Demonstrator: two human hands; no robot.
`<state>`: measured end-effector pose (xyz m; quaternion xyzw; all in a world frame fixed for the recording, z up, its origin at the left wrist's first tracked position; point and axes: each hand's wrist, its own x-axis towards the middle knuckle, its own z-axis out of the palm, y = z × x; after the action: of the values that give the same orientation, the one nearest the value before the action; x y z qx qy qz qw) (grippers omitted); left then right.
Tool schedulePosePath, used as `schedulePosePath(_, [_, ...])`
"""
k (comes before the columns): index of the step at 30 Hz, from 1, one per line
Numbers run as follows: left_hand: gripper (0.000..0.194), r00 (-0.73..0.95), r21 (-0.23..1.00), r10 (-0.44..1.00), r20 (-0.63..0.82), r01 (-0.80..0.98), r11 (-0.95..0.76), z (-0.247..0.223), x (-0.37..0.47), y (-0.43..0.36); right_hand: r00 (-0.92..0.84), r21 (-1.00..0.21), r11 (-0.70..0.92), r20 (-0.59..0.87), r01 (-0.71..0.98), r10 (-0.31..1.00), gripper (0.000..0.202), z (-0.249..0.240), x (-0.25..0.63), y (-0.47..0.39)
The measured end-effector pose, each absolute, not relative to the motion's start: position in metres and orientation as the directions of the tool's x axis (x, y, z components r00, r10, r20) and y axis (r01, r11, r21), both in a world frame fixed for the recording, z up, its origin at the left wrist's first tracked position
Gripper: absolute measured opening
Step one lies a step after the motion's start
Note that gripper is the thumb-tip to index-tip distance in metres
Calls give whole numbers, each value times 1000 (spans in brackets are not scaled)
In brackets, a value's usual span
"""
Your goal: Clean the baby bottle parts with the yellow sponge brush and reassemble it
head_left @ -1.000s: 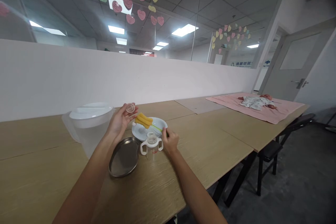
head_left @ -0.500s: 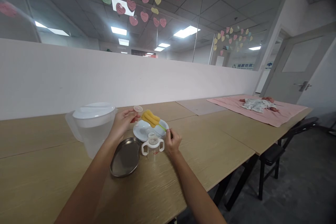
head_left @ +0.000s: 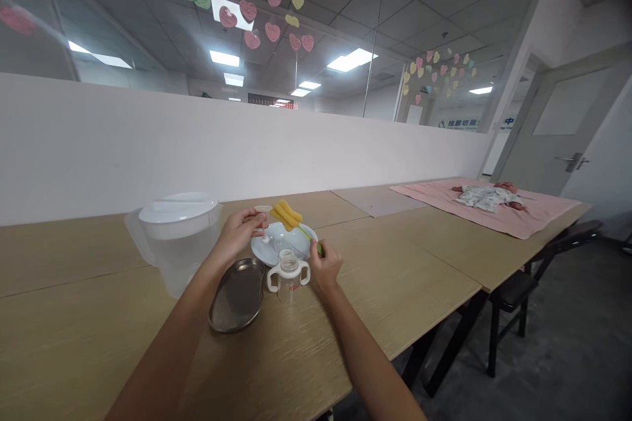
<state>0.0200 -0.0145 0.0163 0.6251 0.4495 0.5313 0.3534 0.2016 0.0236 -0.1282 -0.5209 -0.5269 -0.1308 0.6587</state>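
My right hand [head_left: 326, 264] is closed round the green handle of a bottle brush. The brush's yellow sponge head [head_left: 286, 215] is tilted up to the left, above a white bowl [head_left: 261, 255]. My left hand [head_left: 241, 230] pinches a small translucent round bottle part [head_left: 264, 209], whose rim is beside the sponge tip. A small white piece [head_left: 265, 237] shows below those fingers; whether it joins the held part I cannot tell. In front of the bowl stands an uncapped clear baby bottle [head_left: 289, 276] with two white handles. A clear rounded item [head_left: 279, 241] lies in the bowl.
A lidded clear pitcher [head_left: 180, 243] stands behind my left forearm. A metal kidney-shaped tray [head_left: 237, 296] lies beside the bottle. Far right, a baby-like figure [head_left: 486, 197] in patterned clothes lies on a pink cloth [head_left: 518, 223]. A black chair [head_left: 513, 289] stands by the table [head_left: 395, 289].
My left hand has turned the round part from facing me to nearly edge-on and shifted slightly right. The brush head has turned and risen slightly beside it.
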Motion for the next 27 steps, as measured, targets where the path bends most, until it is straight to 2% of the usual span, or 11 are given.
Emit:
schedulePosePath(4, [29, 36, 936, 951, 308, 170, -309, 17, 21, -17, 388, -529, 429, 841, 732, 376, 41, -127, 201, 22])
schedulePosePath(10, [34, -53, 868, 930, 364, 382, -318, 17, 15, -13, 381, -512, 429, 853, 744, 356, 41, -126, 202, 19])
schedulePosePath(12, [31, -89, 786, 903, 420, 534, -313, 17, 10, -12, 380, -512, 443, 854, 736, 355, 41, -126, 202, 19])
schedulePosePath(14, [25, -91, 642, 874, 477, 715, -276, 17, 5, -11, 391, -524, 449, 848, 724, 358, 41, -127, 203, 19])
schedulePosePath(16, [20, -43, 481, 880, 473, 849, -217, 15, 0, -10, 407, -541, 447, 837, 712, 365, 41, -127, 203, 20])
schedulePosePath(18, [16, 17, 362, 925, 380, 917, -165, 11, -4, -9, 410, -548, 445, 833, 708, 372, 40, -127, 204, 20])
schedulePosePath(21, [11, 71, 263, 982, 173, 958, -115, 1, -10, -4, 401, -542, 443, 836, 714, 375, 40, -127, 204, 21])
schedulePosePath(27, [8, 127, 220, 988, -87, 970, -106, -17, -14, 5, 388, -527, 419, 842, 739, 376, 43, -128, 204, 22])
